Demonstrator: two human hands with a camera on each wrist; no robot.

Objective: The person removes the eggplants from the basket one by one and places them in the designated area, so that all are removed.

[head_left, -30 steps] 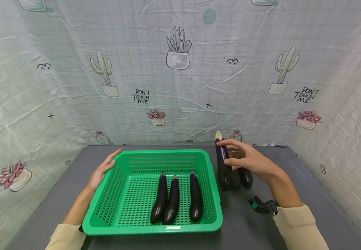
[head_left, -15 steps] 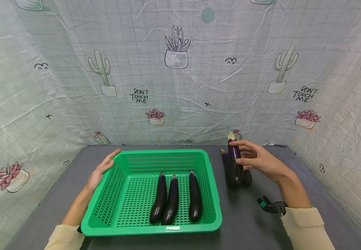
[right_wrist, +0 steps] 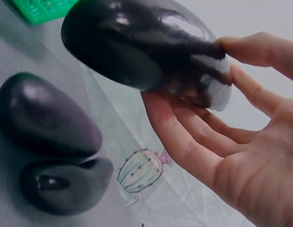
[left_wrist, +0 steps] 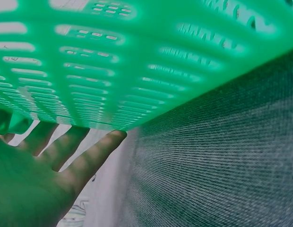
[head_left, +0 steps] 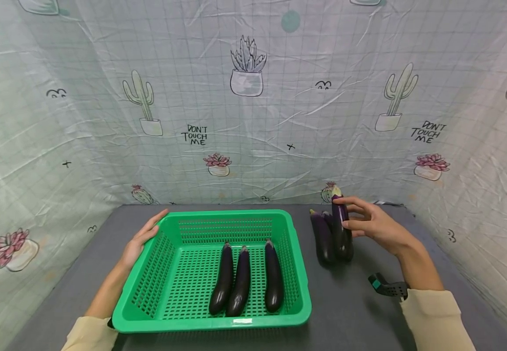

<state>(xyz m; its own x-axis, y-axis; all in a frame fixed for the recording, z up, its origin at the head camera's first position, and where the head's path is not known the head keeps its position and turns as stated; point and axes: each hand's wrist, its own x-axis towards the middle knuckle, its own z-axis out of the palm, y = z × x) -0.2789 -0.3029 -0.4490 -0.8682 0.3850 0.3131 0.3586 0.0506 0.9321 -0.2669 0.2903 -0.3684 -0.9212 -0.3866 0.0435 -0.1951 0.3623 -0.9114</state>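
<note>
The held eggplant, a smooth, glossy, near-black cylinder with a rounded lower end and a pale, tapered cap, is in your right hand, to the right of the basket. Your thumb and fingers pinch it near its upper end, cap upward; whether its lower end touches the table cannot be told. Just left of it lie two loose eggplants: a long, purple-black one and a second one, partly hidden in the head view, whose blunt, shiny end shows in your right wrist view.

Next comes the green plastic basket, rectangular with rounded corners, a smooth, thick rim and slotted walls and floor. It contains three slender, slightly curved eggplants: two side by side, the third apart, near the right wall. Your left hand rests against the basket's left side, fingers extended and slightly spread.

The grey table covering shows a fine, ribbed weave in your left wrist view. Beyond it hangs a creased, pale curtain, printed with grid lines and potted cacti. Cream sleeves cover your forearms.
</note>
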